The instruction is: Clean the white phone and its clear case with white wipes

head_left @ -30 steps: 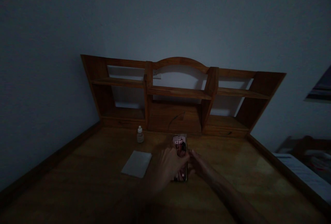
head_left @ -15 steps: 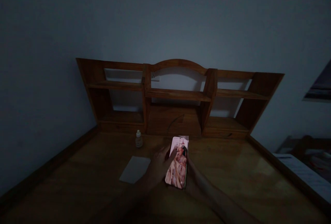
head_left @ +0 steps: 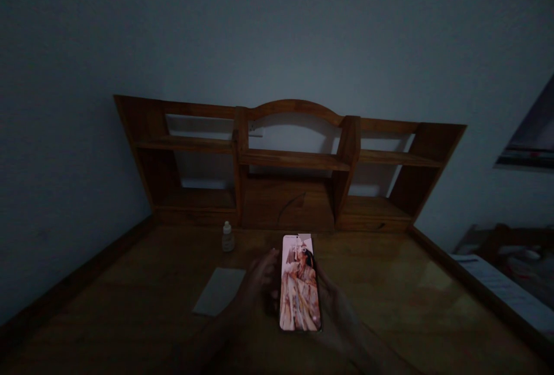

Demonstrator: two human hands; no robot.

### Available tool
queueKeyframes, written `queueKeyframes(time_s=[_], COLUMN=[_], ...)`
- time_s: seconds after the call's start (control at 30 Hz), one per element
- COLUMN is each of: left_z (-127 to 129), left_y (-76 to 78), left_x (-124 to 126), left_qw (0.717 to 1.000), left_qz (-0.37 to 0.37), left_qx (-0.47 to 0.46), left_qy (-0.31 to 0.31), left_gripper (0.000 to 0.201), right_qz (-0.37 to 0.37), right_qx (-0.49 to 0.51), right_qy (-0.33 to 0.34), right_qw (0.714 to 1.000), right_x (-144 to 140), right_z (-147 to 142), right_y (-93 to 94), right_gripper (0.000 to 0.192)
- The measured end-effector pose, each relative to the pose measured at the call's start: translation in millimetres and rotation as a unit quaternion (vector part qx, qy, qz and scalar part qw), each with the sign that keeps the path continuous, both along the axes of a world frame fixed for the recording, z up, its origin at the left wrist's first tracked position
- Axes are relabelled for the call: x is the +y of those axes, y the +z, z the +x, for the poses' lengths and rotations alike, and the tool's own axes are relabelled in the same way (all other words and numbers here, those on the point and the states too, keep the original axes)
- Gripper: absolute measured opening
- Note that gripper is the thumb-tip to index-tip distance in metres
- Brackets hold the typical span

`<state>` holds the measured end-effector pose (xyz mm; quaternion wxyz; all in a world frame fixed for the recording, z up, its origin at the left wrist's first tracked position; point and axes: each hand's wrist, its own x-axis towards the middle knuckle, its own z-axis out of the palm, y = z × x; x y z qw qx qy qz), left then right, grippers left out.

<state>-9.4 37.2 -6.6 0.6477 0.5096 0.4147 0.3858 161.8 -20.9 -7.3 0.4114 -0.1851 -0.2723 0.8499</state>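
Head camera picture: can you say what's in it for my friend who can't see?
Two hands, left hand and right hand, hold a lit phone over a dim wooden desk. A small bottle and pale sheet sit to the left.

I see the phone (head_left: 300, 284) over the counter (head_left: 411, 306), between my left hand (head_left: 253, 282) and right hand (head_left: 335, 311). Left of the left hand lies a flat sheet (head_left: 220, 299); behind that stands a small bottle (head_left: 227, 237). The shelf unit (head_left: 289, 161) sits at the counter's back, against the wall.
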Motion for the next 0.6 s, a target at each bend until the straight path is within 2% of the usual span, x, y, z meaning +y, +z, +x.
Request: queueKeyframes(time_s=[0.1,0.17,0.43,0.6], left_z=[2.6,3.5,5.6,5.6], left_y=[-2.2,-4.4,-11.1,-7.2], left_x=[-13.2,-18.3,-6.8,-6.4], left_qw=[0.991,0.985,0.983,0.985], left_qz=[-0.110,-0.140,-0.090,-0.105], left_qx=[-0.074,-0.093,-0.157,-0.138], left_qy=[-0.027,-0.028,0.034,-0.012], left_gripper=[0.065,0.063,0.050,0.064], right_qz=[-0.019,-0.026,-0.007,0.004], right_qx=[0.007,0.004,-0.028,-0.031], right_qy=[0.004,0.012,-0.007,0.036], right_qw=[1.000,1.000,1.000,0.999], right_x=[-1.0,-0.3,2.1,2.0], right_z=[-2.0,-2.2,1.6,-0.9], right_y=[5.4,4.3,-1.4,2.2], right_gripper=[0.066,0.064,0.059,0.072])
